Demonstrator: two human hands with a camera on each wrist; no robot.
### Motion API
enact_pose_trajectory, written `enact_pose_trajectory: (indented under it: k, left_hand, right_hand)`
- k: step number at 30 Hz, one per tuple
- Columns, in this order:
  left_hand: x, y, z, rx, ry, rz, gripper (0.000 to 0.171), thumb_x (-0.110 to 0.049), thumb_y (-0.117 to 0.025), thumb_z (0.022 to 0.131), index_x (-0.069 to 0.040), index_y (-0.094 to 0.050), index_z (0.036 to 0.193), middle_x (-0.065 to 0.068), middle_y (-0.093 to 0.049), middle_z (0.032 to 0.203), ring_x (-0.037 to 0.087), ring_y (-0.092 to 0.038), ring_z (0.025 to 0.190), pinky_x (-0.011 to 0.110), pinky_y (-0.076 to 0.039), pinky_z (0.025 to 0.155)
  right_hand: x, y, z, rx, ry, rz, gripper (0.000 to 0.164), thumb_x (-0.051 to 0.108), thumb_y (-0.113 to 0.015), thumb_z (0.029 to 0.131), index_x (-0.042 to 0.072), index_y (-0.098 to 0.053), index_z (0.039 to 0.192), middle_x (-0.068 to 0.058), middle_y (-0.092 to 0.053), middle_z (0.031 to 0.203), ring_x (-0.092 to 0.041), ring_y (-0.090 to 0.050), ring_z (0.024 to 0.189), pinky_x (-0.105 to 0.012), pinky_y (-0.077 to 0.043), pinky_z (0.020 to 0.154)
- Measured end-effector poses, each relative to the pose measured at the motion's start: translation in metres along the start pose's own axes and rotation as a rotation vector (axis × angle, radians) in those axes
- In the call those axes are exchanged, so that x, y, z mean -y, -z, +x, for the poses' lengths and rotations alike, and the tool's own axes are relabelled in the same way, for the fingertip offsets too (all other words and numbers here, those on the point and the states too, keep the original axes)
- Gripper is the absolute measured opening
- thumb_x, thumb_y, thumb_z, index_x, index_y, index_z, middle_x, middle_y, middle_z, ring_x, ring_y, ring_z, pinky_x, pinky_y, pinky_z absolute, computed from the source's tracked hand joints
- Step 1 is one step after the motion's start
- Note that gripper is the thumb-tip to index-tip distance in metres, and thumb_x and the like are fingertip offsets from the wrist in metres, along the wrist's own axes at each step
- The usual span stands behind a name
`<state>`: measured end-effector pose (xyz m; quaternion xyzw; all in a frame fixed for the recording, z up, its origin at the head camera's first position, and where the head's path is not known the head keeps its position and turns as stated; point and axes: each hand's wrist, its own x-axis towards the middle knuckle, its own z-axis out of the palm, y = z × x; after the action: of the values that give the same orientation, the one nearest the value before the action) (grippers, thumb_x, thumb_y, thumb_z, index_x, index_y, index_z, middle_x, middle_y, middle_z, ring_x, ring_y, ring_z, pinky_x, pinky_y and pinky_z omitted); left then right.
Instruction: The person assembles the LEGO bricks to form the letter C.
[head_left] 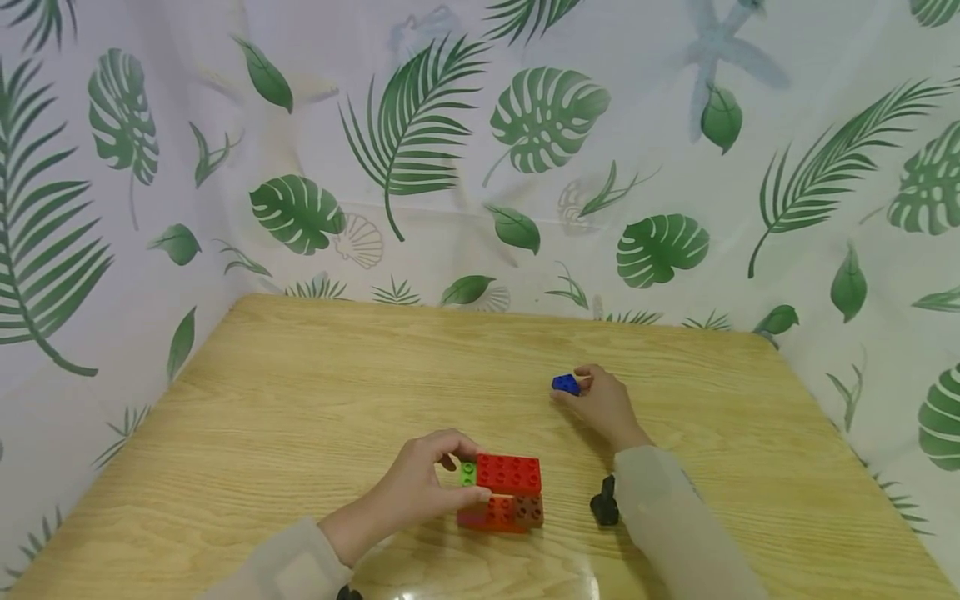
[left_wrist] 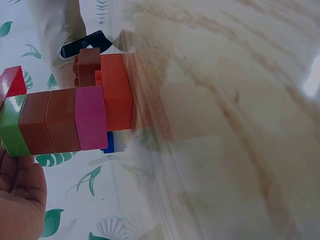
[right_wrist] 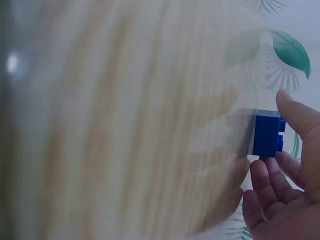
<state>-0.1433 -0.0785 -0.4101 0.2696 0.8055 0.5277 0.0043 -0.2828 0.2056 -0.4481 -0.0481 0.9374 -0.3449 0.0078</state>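
A tower of toy building bricks stands near the table's front. An orange brick [left_wrist: 117,92] is its base, with a magenta brick [left_wrist: 91,118], brown bricks [left_wrist: 62,121] and a green brick [left_wrist: 13,125] stacked above. A red brick [head_left: 508,473] tops it, and another brown brick [head_left: 528,510] sits on the orange one. My left hand [head_left: 420,479] grips the tower's upper end between thumb and fingers. Farther back to the right is a small blue brick [head_left: 566,384] on the table. My right hand [right_wrist: 280,185] is around it, fingers close beside it and thumb apart from it.
The wooden table [head_left: 337,367] meets a leaf-patterned cloth [head_left: 442,158] at the back and sides. A black wrist mount [head_left: 604,502] is at the right sleeve [head_left: 675,517]. Light glares on the table's front edge.
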Motion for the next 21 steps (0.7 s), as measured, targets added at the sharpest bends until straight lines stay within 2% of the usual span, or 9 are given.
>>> enact_pose_trajectory:
  k: [8,16,21]
  left_hand:
    - [0.0,0.001,0.0,0.001,-0.007,0.001,0.028,-0.02,-0.08,0.079,-0.012,-0.066,0.102,-0.007,-0.065,0.101,0.011,-0.058,0.091,0.039,-0.05,0.078]
    - [0.002,0.0,0.0,-0.001,-0.013,0.009,0.029,-0.02,-0.08,0.079,-0.012,-0.066,0.102,-0.007,-0.065,0.101,0.01,-0.058,0.091,0.038,-0.051,0.077]
    - [0.001,0.0,0.001,0.003,-0.007,0.008,0.03,-0.021,-0.08,0.079,-0.012,-0.066,0.104,-0.008,-0.065,0.101,0.01,-0.058,0.091,0.037,-0.051,0.077]
  right_hand:
    - [0.005,-0.001,-0.004,-0.009,0.002,-0.044,0.05,0.029,-0.068,0.089,-0.007,-0.056,0.121,-0.024,-0.06,0.112,-0.035,-0.058,0.1,-0.048,-0.048,0.086]
    - [0.005,0.003,-0.018,-0.024,0.055,0.012,0.041,0.023,-0.068,0.09,-0.005,-0.058,0.118,-0.018,-0.062,0.104,-0.029,-0.06,0.091,-0.043,-0.05,0.078]
    - [0.005,0.003,-0.033,-0.005,0.082,0.059,0.038,0.021,-0.069,0.089,-0.003,-0.059,0.117,-0.015,-0.063,0.105,-0.026,-0.061,0.091,-0.04,-0.051,0.079]
